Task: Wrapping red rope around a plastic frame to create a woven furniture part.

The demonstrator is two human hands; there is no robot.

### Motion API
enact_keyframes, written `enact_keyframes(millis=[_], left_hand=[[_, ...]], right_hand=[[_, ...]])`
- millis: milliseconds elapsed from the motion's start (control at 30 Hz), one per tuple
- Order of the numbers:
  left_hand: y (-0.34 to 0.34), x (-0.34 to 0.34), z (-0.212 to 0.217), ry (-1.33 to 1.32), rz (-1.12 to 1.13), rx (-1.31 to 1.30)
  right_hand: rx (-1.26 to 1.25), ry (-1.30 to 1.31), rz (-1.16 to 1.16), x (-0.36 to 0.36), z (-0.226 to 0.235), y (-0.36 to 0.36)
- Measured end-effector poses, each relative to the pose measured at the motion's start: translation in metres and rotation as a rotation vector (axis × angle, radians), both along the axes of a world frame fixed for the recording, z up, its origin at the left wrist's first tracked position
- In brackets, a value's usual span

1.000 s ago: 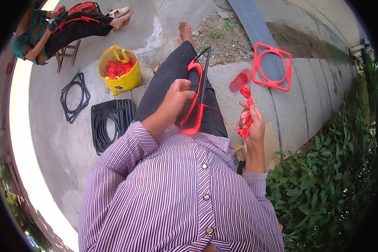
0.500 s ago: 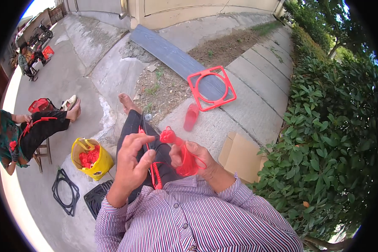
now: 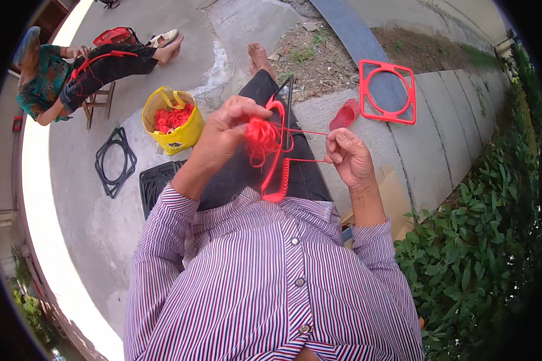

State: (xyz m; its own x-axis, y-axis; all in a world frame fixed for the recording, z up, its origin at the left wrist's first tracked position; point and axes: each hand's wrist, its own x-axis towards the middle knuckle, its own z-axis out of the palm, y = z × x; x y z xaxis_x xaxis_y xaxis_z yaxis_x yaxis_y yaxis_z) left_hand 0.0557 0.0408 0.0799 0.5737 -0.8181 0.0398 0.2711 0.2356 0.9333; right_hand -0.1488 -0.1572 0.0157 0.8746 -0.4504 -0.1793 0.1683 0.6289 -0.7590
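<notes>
My left hand (image 3: 223,132) is closed on a loose bundle of red cord (image 3: 261,141), its fingers pinching the bundle's upper left side. Off to the right, my right hand (image 3: 350,157) has its fingers closed on a red strand (image 3: 307,131) drawn fairly straight from the bundle. A second strand runs lower down, from the right hand to the coiled red wrapping on a frame. That frame (image 3: 274,195), part bare black and part covered in red, rests across my dark-trousered lap. The bundle hides some of its middle.
A yellow bag (image 3: 192,130) holding red cord stands left of my legs, near black openwork frames (image 3: 99,161). Farther left sits another person (image 3: 49,77) with red material on the lap. Ahead right lie a red frame (image 3: 366,111), red slipper (image 3: 345,115) and grey plank (image 3: 349,27); a hedge (image 3: 457,246) borders the right.
The red bundle has passed from my right hand to my left, which was open-fingered. My right hand has moved out to the right with a strand. The whole view has shifted.
</notes>
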Motion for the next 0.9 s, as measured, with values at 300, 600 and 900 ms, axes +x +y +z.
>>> enact_keyframes(millis=[300,600,900], left_hand=[[-0.011,-0.046,-0.048,-0.831,-0.101,0.753],[-0.022,-0.034,-0.088,0.077,0.063,0.465],[-0.03,-0.059,-0.097,0.526,-0.222,0.391]], right_hand=[[-0.571,0.501,0.547,0.034,0.004,0.027],[-0.231,-0.152,-0.155,0.005,0.049,0.006],[-0.171,-0.282,-0.182,-0.036,0.084,-0.023]])
